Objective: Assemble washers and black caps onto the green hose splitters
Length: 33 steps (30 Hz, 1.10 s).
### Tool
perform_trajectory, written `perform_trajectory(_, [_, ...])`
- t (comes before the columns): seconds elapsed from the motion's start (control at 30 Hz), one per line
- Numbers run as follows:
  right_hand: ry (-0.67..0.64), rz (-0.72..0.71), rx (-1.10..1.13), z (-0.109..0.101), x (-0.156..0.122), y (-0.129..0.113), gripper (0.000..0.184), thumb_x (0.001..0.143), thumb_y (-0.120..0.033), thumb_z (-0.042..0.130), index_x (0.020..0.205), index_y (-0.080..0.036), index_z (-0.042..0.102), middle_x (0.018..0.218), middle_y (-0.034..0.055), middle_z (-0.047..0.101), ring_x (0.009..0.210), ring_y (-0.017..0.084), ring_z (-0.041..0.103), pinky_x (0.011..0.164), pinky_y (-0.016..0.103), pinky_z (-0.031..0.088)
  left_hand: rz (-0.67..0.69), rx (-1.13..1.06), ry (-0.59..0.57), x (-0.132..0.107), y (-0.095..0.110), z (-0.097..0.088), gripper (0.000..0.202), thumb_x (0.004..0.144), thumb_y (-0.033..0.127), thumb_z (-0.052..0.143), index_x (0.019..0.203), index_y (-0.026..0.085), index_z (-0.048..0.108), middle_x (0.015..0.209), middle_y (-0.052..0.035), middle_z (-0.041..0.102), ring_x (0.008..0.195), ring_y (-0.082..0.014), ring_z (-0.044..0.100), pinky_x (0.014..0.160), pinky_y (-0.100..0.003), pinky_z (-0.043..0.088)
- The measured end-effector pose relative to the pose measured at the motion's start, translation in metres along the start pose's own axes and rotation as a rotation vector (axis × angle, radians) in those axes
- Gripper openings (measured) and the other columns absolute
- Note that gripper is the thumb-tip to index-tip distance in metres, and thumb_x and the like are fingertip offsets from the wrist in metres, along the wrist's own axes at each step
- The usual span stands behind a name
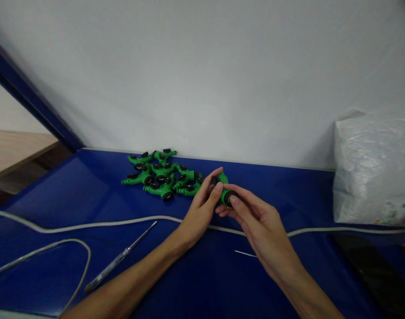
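Between my two hands is a green Y-shaped hose splitter (225,197) with a black collar at the end facing me. My left hand (205,195) grips its left side, thumb on top. My right hand (252,210) holds the right side, its thumb pressed at the black collar's opening. Fingers hide much of the splitter's body. Just left of my left hand, several similar green splitters (162,189) with black valve knobs lie in a loose group on the blue table (195,283).
A clear-handled screwdriver (121,257) lies at the left. A white cable (99,225) crosses the table behind my wrists. Near my right wrist is a thin metal shaft (244,253). A plastic-wrapped package (371,173) and a dark flat object (371,270) are at the right; a white wall (202,88) stands behind.
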State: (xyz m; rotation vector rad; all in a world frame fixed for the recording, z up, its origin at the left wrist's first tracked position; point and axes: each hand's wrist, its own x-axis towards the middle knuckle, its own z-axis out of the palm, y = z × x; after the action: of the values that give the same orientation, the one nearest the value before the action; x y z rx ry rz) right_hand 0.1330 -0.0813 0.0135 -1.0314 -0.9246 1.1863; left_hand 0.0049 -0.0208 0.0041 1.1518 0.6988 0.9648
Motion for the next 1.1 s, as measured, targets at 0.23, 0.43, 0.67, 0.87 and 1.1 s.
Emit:
perform_trajectory(0.23, [0.006, 0.012, -0.014, -0.0016, -0.0002, -0.0018, 0.027, 0.091, -0.037, 0.081, 0.117, -0.030, 0.081, 0.097, 0.0020, 0.082, 0.084, 0.014, 0.076, 0.085, 0.026, 0.062, -0.009, 0.015, 0.004, -0.0003, -0.0024, -0.0012, 0.053, 0.103, 0.045, 0.055, 0.152, 0.025, 0.049, 0.094, -0.0009, 0.053, 0.086, -0.0103, 0.049, 0.076, -0.016, 0.046])
perform_trajectory(0.43, [0.006, -0.010, -0.036, -0.0011, 0.0011, -0.0021, 0.026, 0.091, -0.039, 0.080, 0.115, -0.029, 0.082, 0.095, 0.0027, 0.082, 0.082, 0.015, 0.076, 0.082, 0.026, 0.063, 0.012, 0.073, -0.003, -0.0002, -0.0032, -0.0022, 0.057, 0.104, 0.048, 0.053, 0.154, 0.023, 0.047, 0.098, -0.0024, 0.055, 0.086, -0.0116, 0.049, 0.075, -0.018, 0.047])
perform_trajectory(0.67, [0.009, -0.021, -0.062, -0.0018, -0.0008, -0.0021, 0.026, 0.092, -0.038, 0.079, 0.116, -0.028, 0.081, 0.093, 0.0029, 0.082, 0.081, 0.015, 0.076, 0.082, 0.026, 0.062, 0.038, 0.056, 0.000, 0.0001, -0.0063, -0.0019, 0.057, 0.103, 0.050, 0.054, 0.151, 0.021, 0.046, 0.090, 0.0000, 0.049, 0.079, -0.0101, 0.047, 0.072, -0.018, 0.046])
perform_trajectory(0.87, [0.027, -0.054, -0.057, -0.0037, 0.0011, 0.0043, 0.022, 0.093, -0.037, 0.077, 0.113, -0.028, 0.081, 0.089, 0.0017, 0.081, 0.077, 0.013, 0.075, 0.079, 0.025, 0.062, 0.045, -0.040, -0.057, 0.0004, -0.0094, -0.0008, 0.056, 0.102, 0.050, 0.056, 0.150, 0.022, 0.044, 0.083, 0.0033, 0.045, 0.066, -0.0071, 0.043, 0.062, -0.018, 0.042])
perform_trajectory(1.1, [-0.101, -0.012, -0.096, 0.0011, 0.0037, -0.0007, 0.044, 0.087, -0.030, 0.083, 0.130, -0.031, 0.072, 0.091, -0.0007, 0.079, 0.076, 0.013, 0.075, 0.076, 0.026, 0.063, -0.119, -0.261, -0.103, 0.0045, -0.0024, -0.0026, 0.060, 0.099, 0.055, 0.057, 0.147, 0.021, 0.051, 0.075, 0.0048, 0.045, 0.050, -0.0049, 0.032, 0.046, -0.018, 0.031])
